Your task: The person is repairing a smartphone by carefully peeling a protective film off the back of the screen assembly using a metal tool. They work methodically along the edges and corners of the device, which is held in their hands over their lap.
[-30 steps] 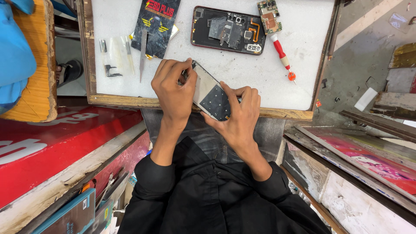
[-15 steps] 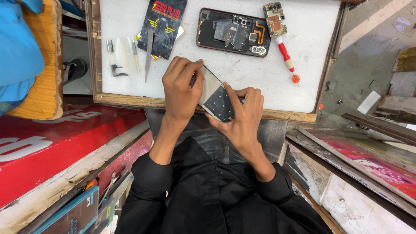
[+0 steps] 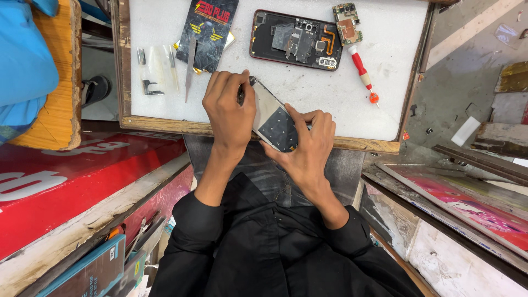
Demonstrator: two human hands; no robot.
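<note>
Flat silver-and-black phone panel (image 3: pixel 273 122): right hand (image 3: pixel 308 144) clamping lower end; left hand (image 3: pixel 228 110) pinching top edge. Keeping panel flat, prying gently.

A single head camera looked almost straight down from above the person's chest, facing forward over a white mat (image 3: pixel 379 104) in a wooden frame. It sat close: both hands filled the frame's centre at the mat's near edge, black sleeves ran along the bottom, and the mat's far edge was cut off at the top.
</note>
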